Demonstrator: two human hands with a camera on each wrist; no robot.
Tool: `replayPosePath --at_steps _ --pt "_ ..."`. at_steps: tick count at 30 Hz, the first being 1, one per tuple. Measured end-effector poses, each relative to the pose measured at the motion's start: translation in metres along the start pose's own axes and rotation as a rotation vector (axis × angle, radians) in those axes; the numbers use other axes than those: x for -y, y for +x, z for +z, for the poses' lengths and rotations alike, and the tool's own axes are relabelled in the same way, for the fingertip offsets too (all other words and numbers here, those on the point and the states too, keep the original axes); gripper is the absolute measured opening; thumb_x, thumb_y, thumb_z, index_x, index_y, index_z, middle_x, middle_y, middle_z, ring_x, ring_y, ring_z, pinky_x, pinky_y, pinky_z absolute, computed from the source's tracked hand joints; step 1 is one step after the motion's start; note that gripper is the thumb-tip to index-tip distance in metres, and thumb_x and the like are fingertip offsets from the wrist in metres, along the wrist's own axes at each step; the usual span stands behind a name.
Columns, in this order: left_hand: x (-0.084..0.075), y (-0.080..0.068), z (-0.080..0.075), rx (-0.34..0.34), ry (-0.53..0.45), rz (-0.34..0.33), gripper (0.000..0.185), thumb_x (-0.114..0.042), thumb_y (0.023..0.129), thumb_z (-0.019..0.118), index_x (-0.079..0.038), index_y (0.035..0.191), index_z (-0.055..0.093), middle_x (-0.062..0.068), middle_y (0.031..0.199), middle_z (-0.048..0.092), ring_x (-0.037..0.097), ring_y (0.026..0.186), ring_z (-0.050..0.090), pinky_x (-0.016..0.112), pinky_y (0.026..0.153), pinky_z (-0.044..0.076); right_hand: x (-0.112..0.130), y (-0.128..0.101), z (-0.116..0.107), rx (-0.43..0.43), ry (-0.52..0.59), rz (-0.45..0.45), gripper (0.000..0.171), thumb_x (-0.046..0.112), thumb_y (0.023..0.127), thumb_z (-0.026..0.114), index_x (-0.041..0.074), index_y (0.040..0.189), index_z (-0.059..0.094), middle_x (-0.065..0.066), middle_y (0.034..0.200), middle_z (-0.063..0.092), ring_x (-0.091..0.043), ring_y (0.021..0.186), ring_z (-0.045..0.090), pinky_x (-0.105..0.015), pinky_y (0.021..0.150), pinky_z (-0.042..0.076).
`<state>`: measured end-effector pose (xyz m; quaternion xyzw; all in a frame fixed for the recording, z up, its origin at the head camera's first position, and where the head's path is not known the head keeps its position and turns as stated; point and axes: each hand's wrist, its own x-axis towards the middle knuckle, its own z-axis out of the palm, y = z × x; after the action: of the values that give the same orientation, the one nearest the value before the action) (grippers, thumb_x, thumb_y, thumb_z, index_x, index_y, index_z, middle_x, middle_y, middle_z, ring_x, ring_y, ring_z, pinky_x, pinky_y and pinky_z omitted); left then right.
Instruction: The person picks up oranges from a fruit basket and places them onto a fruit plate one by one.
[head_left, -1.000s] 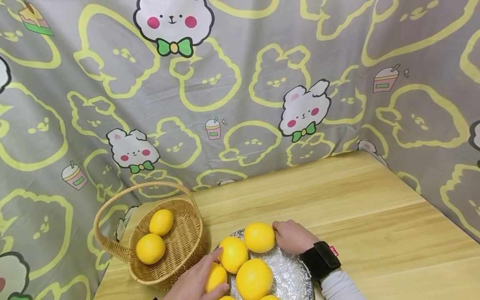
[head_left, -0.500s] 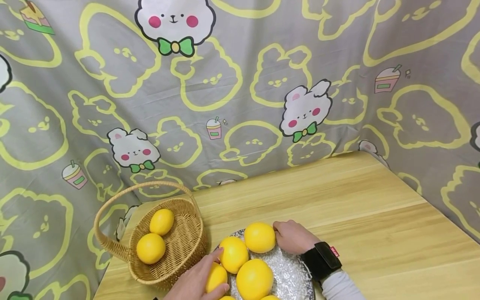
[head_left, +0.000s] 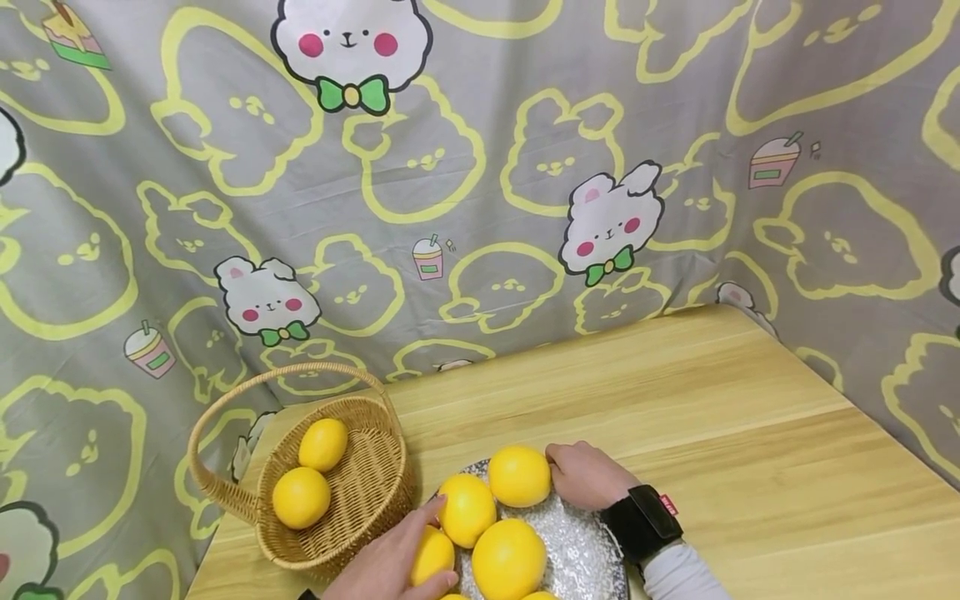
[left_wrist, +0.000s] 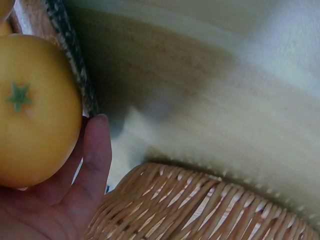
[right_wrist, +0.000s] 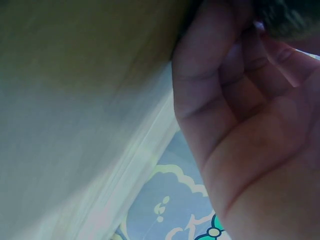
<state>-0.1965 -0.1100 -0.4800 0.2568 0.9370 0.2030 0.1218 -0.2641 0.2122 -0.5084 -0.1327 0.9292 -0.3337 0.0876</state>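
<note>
**Yellow fruit on plate: roll-off risk**

Yellow fruit at near left plate edge, cupped in curled left hand. Right hand curled at far fruit and plate rim; actual hold unclear. Heaped round neighbours likely disturbed, rolling onto table. Farther off, basket beside plate, easily knocked.

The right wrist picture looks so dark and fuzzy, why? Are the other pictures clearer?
Right wrist view: the right hand fills the frame very close to the lens, shaded and soft, with the table a dim blur. Left wrist view: the fruit and the left hand show fairly clearly, the basket weave slightly smeared. Head view: bright, even and sharp, with sparkle on the plate.
</note>
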Motion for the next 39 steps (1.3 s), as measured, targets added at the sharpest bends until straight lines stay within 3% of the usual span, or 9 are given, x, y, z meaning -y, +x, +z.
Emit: replayPosePath --at_steps 4,9,17,22,27,29,31,36,39 --pt "0.003 0.001 -0.004 0.043 0.004 0.006 0.079 -0.063 0.099 0.057 -0.023 0.162 0.029 0.003 0.133 0.062 -0.005 0.087 0.057 0.022 0.064 0.047 0.0 0.0 0.0 0.001 0.007 -0.012 0.017 0.01 0.104 0.051 0.012 0.097 0.067 -0.001 0.07 0.055 -0.015 0.061 0.049 -0.032 0.063 0.042" --pt "0.004 0.001 -0.009 0.034 0.043 0.021 0.076 -0.065 0.098 0.057 -0.028 0.16 0.033 0.002 0.127 0.063 -0.001 0.094 0.061 0.023 0.066 0.05 -0.001 -0.001 0.0 0.005 0.023 -0.021 0.018 0.01 0.105 0.05 0.012 0.097 0.066 -0.002 0.069 0.055 -0.015 0.059 0.047 -0.031 0.061 0.04" --pt "0.0 -0.001 -0.018 -0.057 0.145 0.101 0.057 -0.063 0.099 0.057 -0.027 0.144 0.055 -0.004 0.125 0.064 0.008 0.103 0.065 0.026 0.072 0.054 0.0 -0.002 -0.001 0.002 0.028 -0.012 0.018 0.01 0.105 0.05 0.012 0.097 0.066 -0.002 0.07 0.055 -0.015 0.059 0.047 -0.032 0.061 0.04" --pt "-0.003 -0.002 -0.024 -0.197 0.228 0.204 0.044 -0.055 0.099 0.063 -0.025 0.133 0.063 -0.006 0.128 0.065 0.008 0.102 0.068 0.026 0.077 0.058 0.0 -0.002 0.0 -0.002 0.012 0.003 0.017 0.01 0.105 0.051 0.012 0.098 0.067 -0.001 0.071 0.056 -0.016 0.06 0.049 -0.033 0.063 0.042" --pt "0.004 0.0 -0.046 -0.521 0.216 0.315 0.04 -0.023 0.089 0.08 -0.02 0.126 0.067 -0.007 0.115 0.07 0.003 0.089 0.067 0.019 0.072 0.056 0.0 -0.001 0.0 0.0 0.006 0.009 0.017 0.011 0.105 0.051 0.012 0.098 0.067 0.0 0.072 0.057 -0.016 0.061 0.05 -0.033 0.064 0.043" --pt "0.011 0.001 -0.059 -0.608 0.221 0.298 0.04 -0.013 0.086 0.081 -0.02 0.123 0.068 -0.008 0.109 0.07 0.004 0.089 0.066 0.02 0.072 0.056 0.0 -0.001 0.0 -0.002 0.004 0.011 0.017 0.011 0.105 0.052 0.012 0.098 0.067 0.0 0.072 0.057 -0.016 0.061 0.05 -0.033 0.064 0.043" --pt "0.021 0.0 -0.07 -0.625 0.229 0.226 0.037 -0.01 0.088 0.079 -0.021 0.122 0.068 -0.009 0.108 0.068 0.007 0.089 0.065 0.022 0.072 0.054 0.0 -0.001 0.0 -0.005 -0.003 0.009 0.017 0.012 0.105 0.052 0.013 0.097 0.067 0.0 0.071 0.057 -0.016 0.061 0.05 -0.033 0.064 0.043" --pt "0.05 -0.003 -0.093 -0.548 0.32 0.006 0.031 -0.019 0.094 0.075 -0.021 0.124 0.067 -0.001 0.118 0.068 0.019 0.1 0.069 0.034 0.077 0.058 0.001 -0.001 -0.001 -0.008 -0.01 0.0 0.018 0.013 0.105 0.052 0.013 0.096 0.067 0.0 0.072 0.057 -0.016 0.062 0.051 -0.034 0.065 0.043" --pt "0.068 -0.001 -0.104 -0.505 0.367 -0.041 0.033 -0.02 0.094 0.076 -0.012 0.125 0.067 0.01 0.119 0.068 0.029 0.102 0.07 0.043 0.077 0.059 0.001 -0.001 0.0 -0.007 -0.007 -0.005 0.017 0.012 0.105 0.052 0.013 0.095 0.067 0.0 0.071 0.057 -0.016 0.062 0.051 -0.034 0.065 0.043"
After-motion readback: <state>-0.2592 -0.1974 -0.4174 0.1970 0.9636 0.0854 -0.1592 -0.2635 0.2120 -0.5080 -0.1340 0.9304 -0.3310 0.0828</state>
